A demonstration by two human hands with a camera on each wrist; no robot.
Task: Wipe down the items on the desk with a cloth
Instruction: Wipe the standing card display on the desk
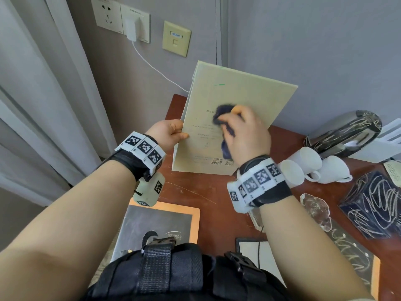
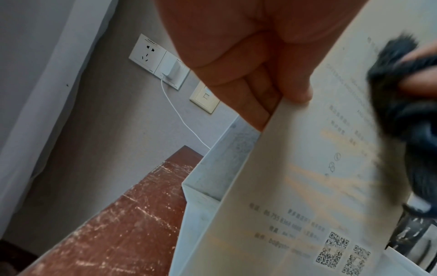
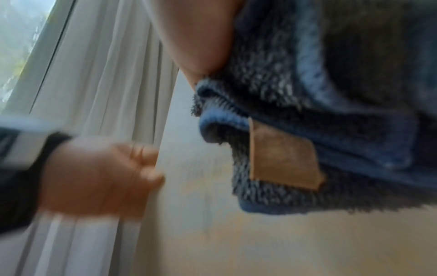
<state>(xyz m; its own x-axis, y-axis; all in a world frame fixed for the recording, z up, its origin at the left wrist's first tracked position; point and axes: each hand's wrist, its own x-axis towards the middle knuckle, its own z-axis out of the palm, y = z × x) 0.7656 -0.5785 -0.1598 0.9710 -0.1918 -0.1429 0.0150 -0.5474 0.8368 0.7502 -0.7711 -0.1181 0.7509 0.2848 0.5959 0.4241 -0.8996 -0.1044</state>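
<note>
A scratched reddish-brown desk point(image 1: 195, 192) stands against a grey wall point(image 1: 303, 51) that carries a socket panel with a white charger point(image 1: 131, 29) plugged in, its cable running down behind the desk's far edge; pale curtains point(image 1: 43, 83) hang on the left. On the right side of the desk lie white cups point(image 1: 312, 166) on their sides, a dark patterned kettle point(image 1: 345, 131) beyond them, a dark patterned box point(image 1: 373, 205) nearer, and a clear glass piece point(image 1: 314, 209) beside it. A dark card with an orange border point(image 1: 160, 222) lies at the near left. Above the far middle of the desk a cream folded card point(image 1: 234, 101) is held up, tilted. The left hand point(image 1: 168, 133) pinches its left edge, thumb on the printed face and fingers curled behind. The right hand point(image 1: 245, 133) has its fingers closed around a bunched dark blue cloth point(image 1: 223, 114) and presses it against the card's face.
</note>
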